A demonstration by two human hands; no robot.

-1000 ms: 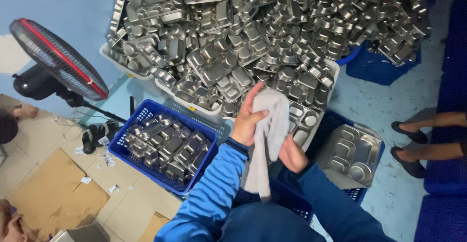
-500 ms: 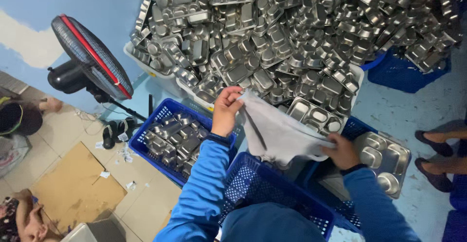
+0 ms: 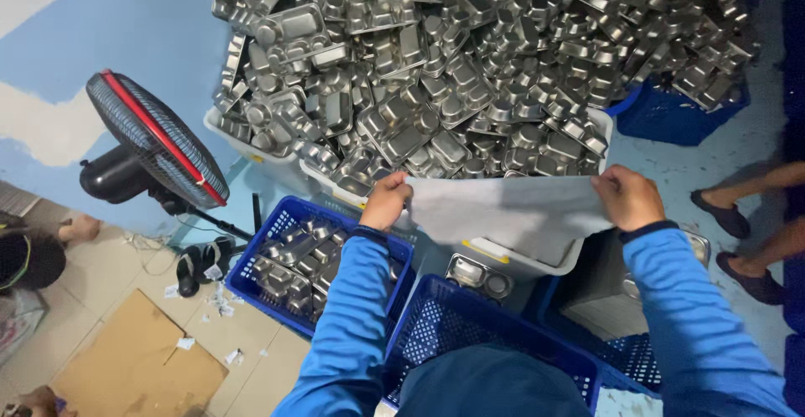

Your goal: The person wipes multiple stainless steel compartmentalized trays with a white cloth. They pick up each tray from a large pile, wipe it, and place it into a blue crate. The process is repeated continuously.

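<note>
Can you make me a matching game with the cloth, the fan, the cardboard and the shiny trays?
Things:
1. grey cloth
2. black fan
3. cardboard sheet
4. metal trays

Places or states:
A. lying flat on the floor at lower left
B. piled in a big heap at the top
C. stretched out between the left hand and the right hand
D. standing by the blue wall at the left

Pairs: 1-C, 2-D, 3-A, 4-B
</note>
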